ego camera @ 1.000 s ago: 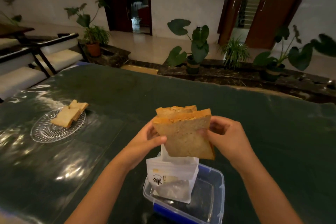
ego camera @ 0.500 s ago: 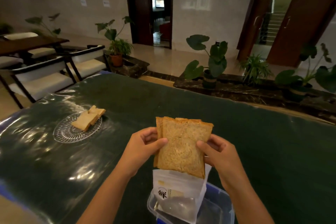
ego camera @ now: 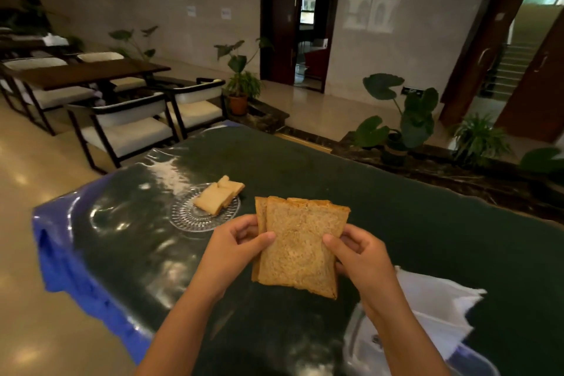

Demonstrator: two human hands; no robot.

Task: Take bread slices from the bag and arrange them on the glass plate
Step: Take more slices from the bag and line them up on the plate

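Two hands share one stack of bread over a broad dark green table (ego camera: 396,223). Glass plate (ego camera: 204,214) sits far left on it, two pale slices (ego camera: 218,197) already lying there, overlapping. White bag (ego camera: 433,308) lies lower right in a clear plastic tub (ego camera: 476,366), well apart from the plate.

Bread stack (ego camera: 300,246): at least two brown slices held upright, face toward the camera, just right of the plate. Left hand (ego camera: 232,249) clamped on the left edge, thumb over the front slice. Right hand (ego camera: 358,256) clamped on the right edge, thumb on the front.

Step in hand, as judged: peel one slice off and carry it left. Soft crumb will tear, so slide the thumbs to shear the front slice free and support it by the crusts. Lay it on bare glass, lapping the others.

Hard to make out: exact slice count, fingers behind the bread, bag mouth and contents. Tub cut off by the frame edge.
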